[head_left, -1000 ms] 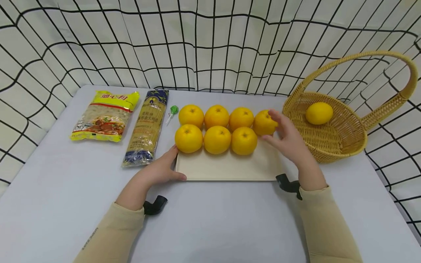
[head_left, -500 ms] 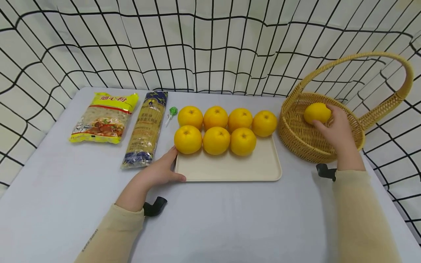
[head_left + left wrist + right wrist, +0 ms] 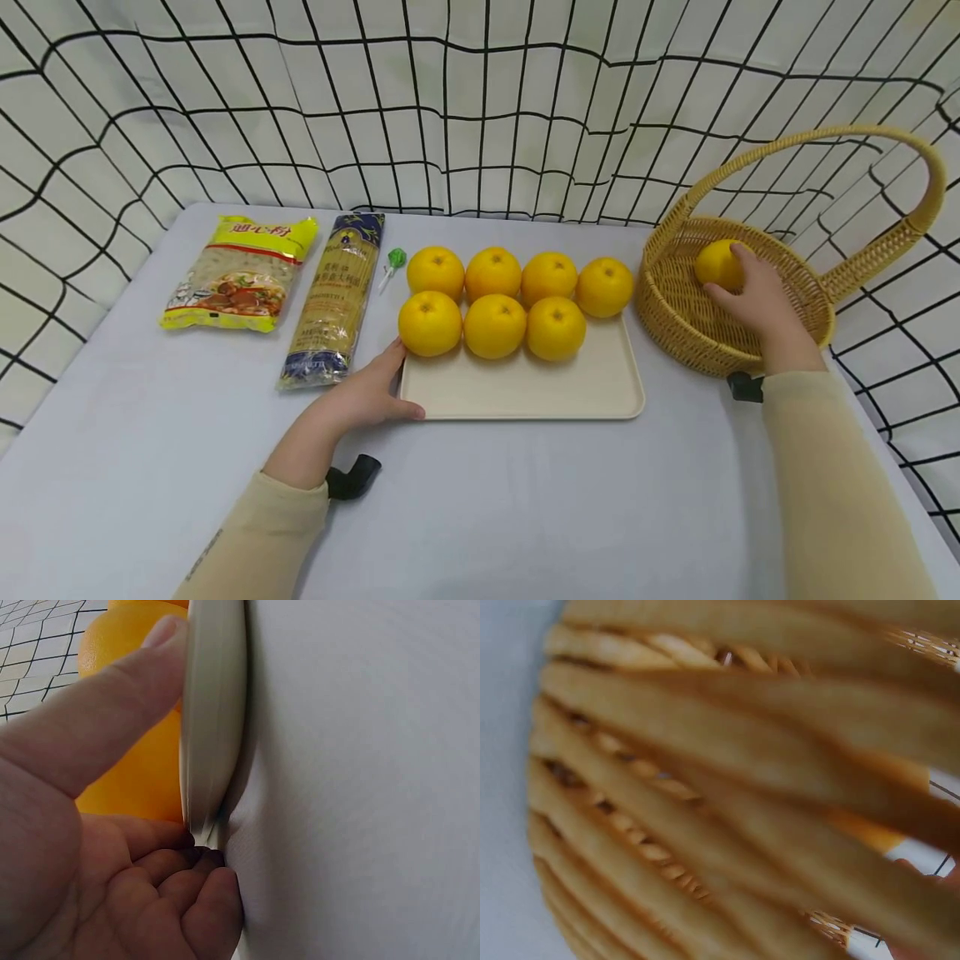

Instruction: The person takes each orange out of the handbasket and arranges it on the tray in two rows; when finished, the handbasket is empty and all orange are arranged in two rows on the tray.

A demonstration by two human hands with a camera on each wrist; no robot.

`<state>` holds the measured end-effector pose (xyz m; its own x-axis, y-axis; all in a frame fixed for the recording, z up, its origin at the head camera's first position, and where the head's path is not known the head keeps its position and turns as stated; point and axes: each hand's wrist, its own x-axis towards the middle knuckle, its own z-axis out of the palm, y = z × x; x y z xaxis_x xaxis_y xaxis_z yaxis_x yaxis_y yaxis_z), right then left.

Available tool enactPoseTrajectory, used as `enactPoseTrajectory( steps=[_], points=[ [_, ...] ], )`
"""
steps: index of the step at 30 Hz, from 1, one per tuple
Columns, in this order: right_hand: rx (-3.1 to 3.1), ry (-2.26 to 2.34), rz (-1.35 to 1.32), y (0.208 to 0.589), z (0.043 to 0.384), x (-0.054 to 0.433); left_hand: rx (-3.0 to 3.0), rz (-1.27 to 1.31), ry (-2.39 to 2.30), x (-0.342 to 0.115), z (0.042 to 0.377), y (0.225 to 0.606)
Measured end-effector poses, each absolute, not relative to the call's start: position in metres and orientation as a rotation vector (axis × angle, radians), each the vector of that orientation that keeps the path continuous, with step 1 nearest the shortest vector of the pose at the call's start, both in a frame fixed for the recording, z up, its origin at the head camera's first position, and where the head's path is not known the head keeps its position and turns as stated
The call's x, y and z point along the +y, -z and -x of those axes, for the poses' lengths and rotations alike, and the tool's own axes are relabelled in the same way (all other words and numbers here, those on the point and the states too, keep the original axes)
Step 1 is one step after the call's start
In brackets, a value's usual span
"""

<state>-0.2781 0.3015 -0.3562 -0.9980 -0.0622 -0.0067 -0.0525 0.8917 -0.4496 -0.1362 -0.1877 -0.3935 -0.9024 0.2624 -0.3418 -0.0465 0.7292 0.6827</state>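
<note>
In the head view my left hand (image 3: 365,390) grips the left front corner of a cream tray (image 3: 517,396), thumb at the front edge and fingers along its left end. The left wrist view shows the thumb (image 3: 112,716) against the tray rim (image 3: 214,712) and the fingers curled at its end. Several oranges (image 3: 495,327) stand on the tray in two rows, four-wide row behind. Inside the wicker basket (image 3: 678,337) on the right, my right hand (image 3: 765,308) holds a yellow-orange orange (image 3: 716,265), its right side hidden by the fingers. Basket weave fills most of the right wrist view.
A bag of pasta (image 3: 240,275) and a packet of spaghetti (image 3: 333,300) lie on the left of the white table. A green lollipop (image 3: 393,265) lies beside the oranges. The basket's tall handle (image 3: 825,137) arches over it. Black-lined netting (image 3: 487,108) surrounds the table.
My right hand has left the rightmost orange of the back row, moved right into the basket and closed round the orange there. My left hand stays at the tray corner.
</note>
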Motion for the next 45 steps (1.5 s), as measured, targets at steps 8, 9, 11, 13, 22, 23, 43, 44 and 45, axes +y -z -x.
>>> enactPoseTrajectory(
  steps=[8,9,11,13,22,23,43,44,45],
  points=[
    [3.02,0.682,0.116,0.357,0.2782,0.3013,2.522,-0.178,-1.006,-0.1877,0.1361,0.3936],
    [3.025,0.671,0.109,0.357,0.278,0.3011,2.524,-0.179,-1.007,-0.1878,0.1362,0.3935],
    [3.026,0.643,0.086,0.3568,0.2778,0.3006,2.525,-0.178,-1.011,-0.188,0.1365,0.3931],
    [3.012,0.636,0.045,0.3563,0.2771,0.2997,2.522,-0.177,-1.016,-0.1882,0.1367,0.3926],
    [3.011,0.78,-0.036,0.3565,0.2767,0.2995,2.514,-0.165,-1.021,-0.1882,0.1373,0.3928],
    [3.02,0.784,-0.03,0.3566,0.2768,0.2996,2.514,-0.164,-1.02,-0.1881,0.1372,0.3928],
    [3.0,0.801,0.012,0.3579,0.2753,0.2973,2.507,-0.153,-1.021,-0.1865,0.1352,0.3917],
    [2.996,0.804,0.01,0.3583,0.2753,0.2974,2.506,-0.151,-1.023,-0.1864,0.1349,0.3917],
    [2.989,0.811,0.007,0.3585,0.2753,0.2975,2.505,-0.151,-1.027,-0.1863,0.1347,0.3916]
  ],
)
